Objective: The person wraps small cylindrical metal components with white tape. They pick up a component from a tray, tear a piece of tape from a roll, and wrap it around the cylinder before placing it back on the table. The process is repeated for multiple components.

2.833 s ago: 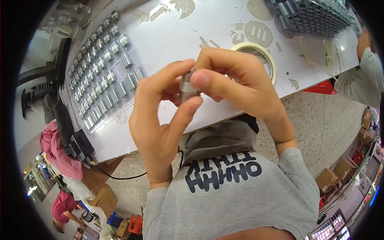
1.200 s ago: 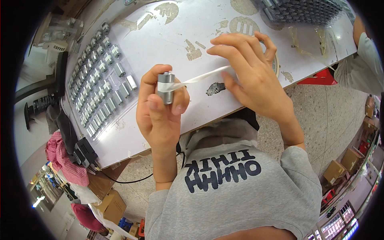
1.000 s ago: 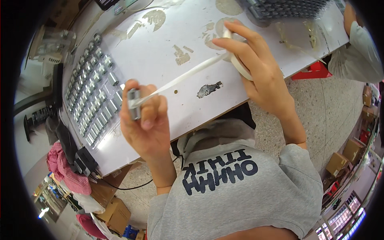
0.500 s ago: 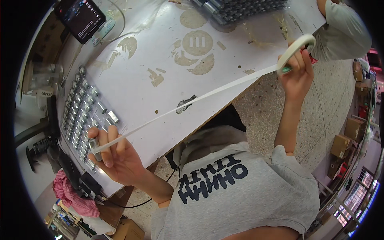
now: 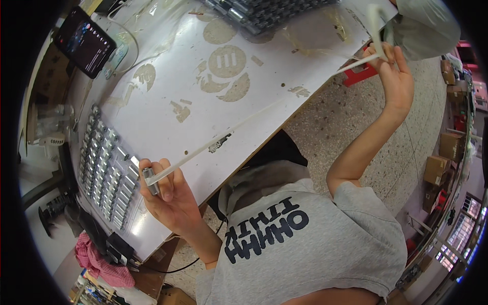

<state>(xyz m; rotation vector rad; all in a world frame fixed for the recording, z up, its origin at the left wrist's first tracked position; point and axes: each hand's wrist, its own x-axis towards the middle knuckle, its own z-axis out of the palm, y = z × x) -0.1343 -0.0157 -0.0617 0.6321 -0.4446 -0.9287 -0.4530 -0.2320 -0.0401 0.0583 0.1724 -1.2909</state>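
Observation:
My left hand is at the left near the table edge, its fingers closed on a small silver metal cylinder. The end of a narrow white tape strip sticks to this cylinder. From there the strip runs across the table toward my right hand, blurred and faint along its middle. My right hand is raised past the table's right edge, with the fingers pinched on the tape. Above those fingers the white tape roll is smeared by motion. A flat red object shows beside that hand; its kind is unclear.
Several silver metal cylinders stand in rows at the left. More dark metal parts lie at the far edge. A phone leans on a stand at the far left. Another person's sleeve is at the far right.
My left hand has lifted the cylinder slightly right and up, away from the rows. My right hand has turned and moved a little right; the roll now sits above its fingers. More red shows.

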